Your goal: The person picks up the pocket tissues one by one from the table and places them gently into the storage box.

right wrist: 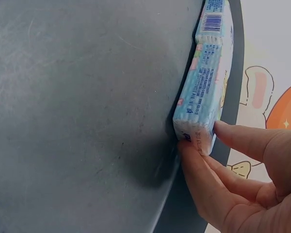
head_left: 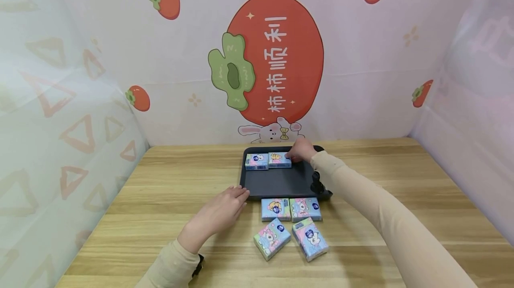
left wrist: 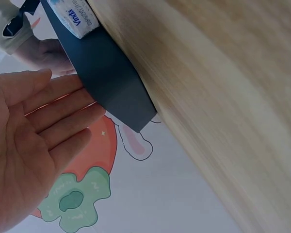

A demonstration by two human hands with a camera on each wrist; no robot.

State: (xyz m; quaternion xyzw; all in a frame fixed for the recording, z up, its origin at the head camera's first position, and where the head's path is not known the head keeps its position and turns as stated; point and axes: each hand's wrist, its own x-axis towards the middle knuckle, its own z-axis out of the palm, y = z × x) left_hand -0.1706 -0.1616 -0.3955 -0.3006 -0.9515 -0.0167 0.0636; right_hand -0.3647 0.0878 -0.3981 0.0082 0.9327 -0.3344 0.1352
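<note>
Toward the back of a black tray (head_left: 277,184) two light-blue tissue packs lie end to end. My right hand (head_left: 302,150) pinches the outer end of the right-hand tissue pack (right wrist: 199,92), thumb (right wrist: 240,138) on its printed face and fingers on the other side. The left-hand tissue pack (head_left: 257,162) meets its far end. At the tray's front left corner, the straight fingers of my left hand (head_left: 218,214) touch the rim. In the left wrist view the palm (left wrist: 24,150) is turned to the camera, with the fingertips against the tray's outer wall.
In front of the tray several more tissue packs rest on the wooden table (head_left: 168,216): a pair side by side near the rim, such as this blue pack (head_left: 275,210), and tilted ones nearer me, including a pack (head_left: 310,239). A printed cloth backdrop (head_left: 361,100) stands behind.
</note>
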